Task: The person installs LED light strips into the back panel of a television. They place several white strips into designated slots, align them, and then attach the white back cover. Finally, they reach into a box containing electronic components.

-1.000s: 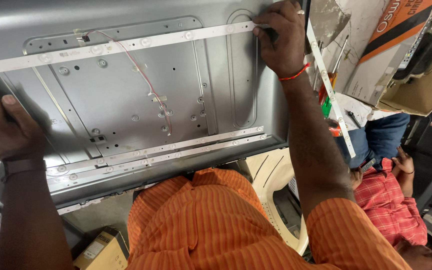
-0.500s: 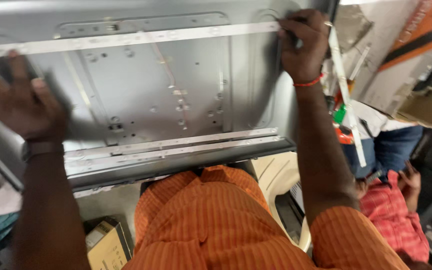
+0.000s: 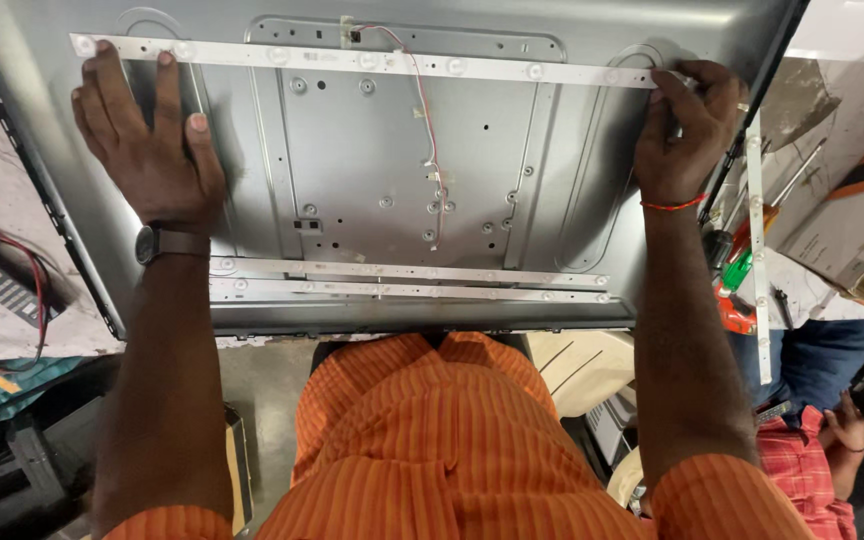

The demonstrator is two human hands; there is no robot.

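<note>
A grey metal back panel (image 3: 352, 170) of a flat screen lies flat in front of me. A long white light strip (image 3: 402, 63) runs across its far part. My left hand (image 3: 147, 140) rests flat on the panel with its fingertips on the strip's left end. The right end of that strip is pinched by the fingers of my right hand (image 3: 682, 125). Two more white strips (image 3: 402, 281) lie side by side near the panel's near edge. A thin red and white wire (image 3: 422, 110) runs down the panel's middle.
A loose white strip (image 3: 758, 260) and screwdrivers (image 3: 737, 270) lie to the right of the panel, beside cardboard boxes (image 3: 852, 220). Another person (image 3: 812, 440) sits low at the right. A remote control and red wires (image 3: 2, 275) lie at the left.
The view has shifted so the whole panel is centred. My left hand has moved up from the panel's left edge to the strip's left end. My right hand has stayed on the right end.
</note>
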